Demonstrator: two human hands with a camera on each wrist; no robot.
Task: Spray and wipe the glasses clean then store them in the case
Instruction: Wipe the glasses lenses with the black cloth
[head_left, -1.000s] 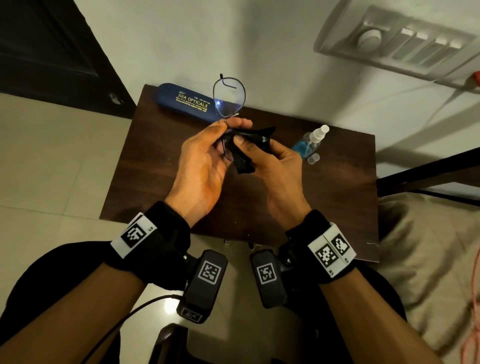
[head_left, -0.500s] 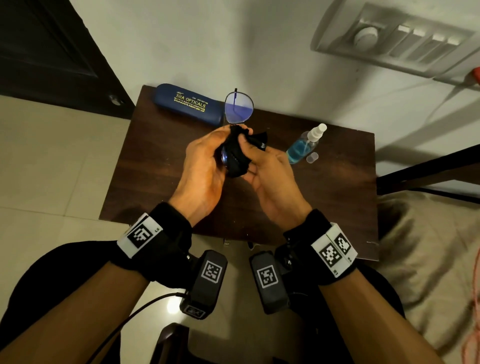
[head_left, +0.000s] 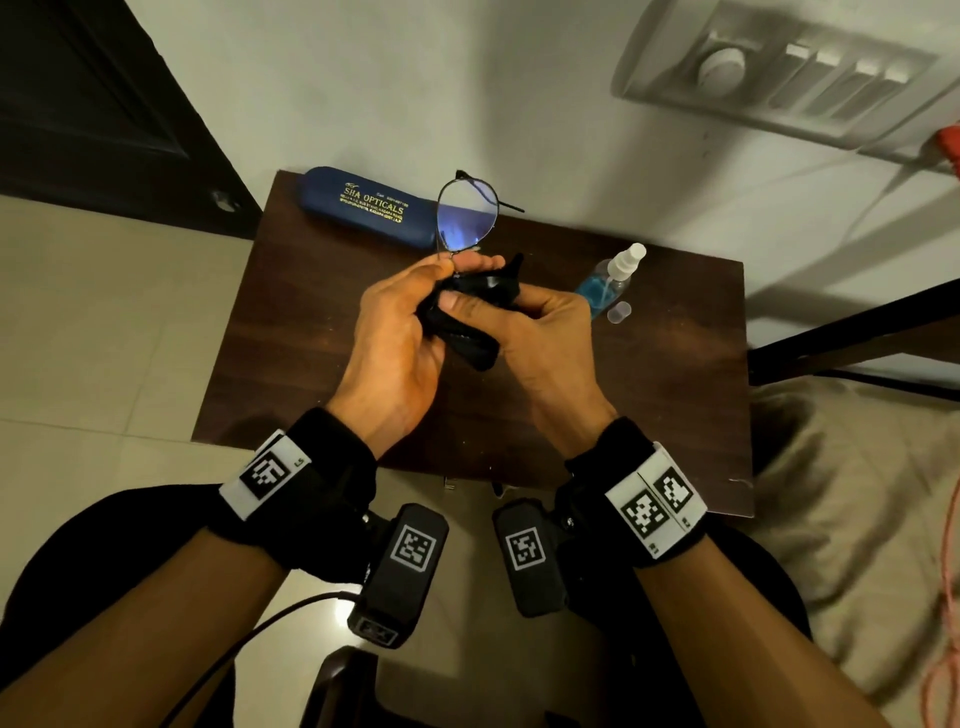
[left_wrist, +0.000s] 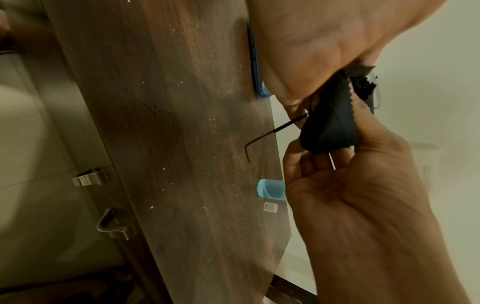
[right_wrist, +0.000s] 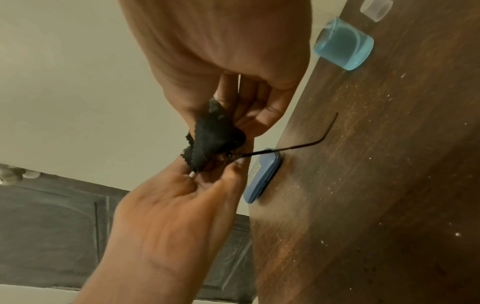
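Observation:
Thin-framed glasses stand above the table, one lens sticking up past my fingers. My left hand pinches the frame near the bridge. My right hand pinches a black cloth wrapped over the lower lens, which is hidden. In the wrist views the black cloth bunches between both hands and a temple arm pokes out. The blue case lies shut at the table's far left. A spray bottle of blue liquid stands at the right.
The small dark wooden table stands against a white wall. A clear cap lies beside the bottle. A dark door is at the left, a beige cushion at the right, and a switch panel on the wall.
The glasses have turned in my hands, so the upper lens now shows wider with its temple arm sticking out to the right. The cloth has shifted over the lower lens.

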